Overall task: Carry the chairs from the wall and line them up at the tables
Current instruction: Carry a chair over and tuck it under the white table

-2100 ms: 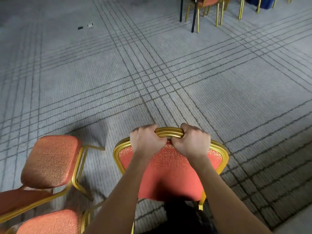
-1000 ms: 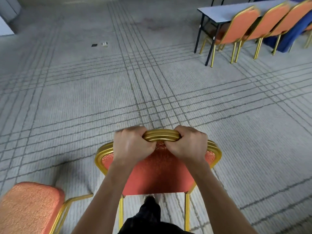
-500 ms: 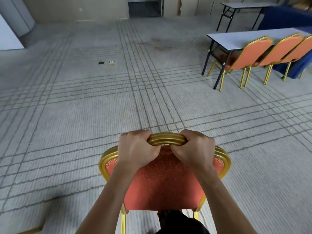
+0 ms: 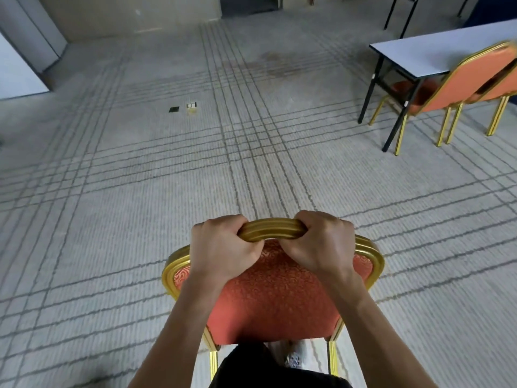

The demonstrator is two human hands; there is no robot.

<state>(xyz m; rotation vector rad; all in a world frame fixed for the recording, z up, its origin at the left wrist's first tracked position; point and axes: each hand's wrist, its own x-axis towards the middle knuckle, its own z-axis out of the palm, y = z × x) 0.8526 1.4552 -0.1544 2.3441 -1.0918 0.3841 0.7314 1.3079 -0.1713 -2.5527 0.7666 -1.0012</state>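
View from a head-worn camera looking down past two bare forearms at a chair (image 4: 274,298) held in the lower middle of the scene. The chair has an orange patterned back pad inside a ribbed gold metal frame, and its back faces the person. The left hand (image 4: 221,247) and the right hand (image 4: 321,242) sit side by side on the top rail (image 4: 270,229) of the chair back, each with its fingers curled tightly over the rail and its knuckles up, a short stretch of gold rail showing between them. Two gold rear legs reach down at the bottom edge, either side of dark trousers (image 4: 251,368) and a light shoe (image 4: 296,358); whether the legs touch the floor cannot be told. Under everything lies a pale grey carpet (image 4: 112,219) crossed by bands of thin dark lines. At the upper right, well apart from the held chair, stands a white-topped folding table (image 4: 436,51) on black legs. A matching orange and gold chair (image 4: 470,79) is at its near side with its seat tucked under the top, and part of a second one (image 4: 506,85) shows just beside it at the right edge. Further out on the carpet, left of centre, lie a small dark square (image 4: 174,109) and a small pale object (image 4: 192,105), close together and too small to identify. A beige wall (image 4: 126,15) with a dark doorway (image 4: 249,4) closes the far end of the room.
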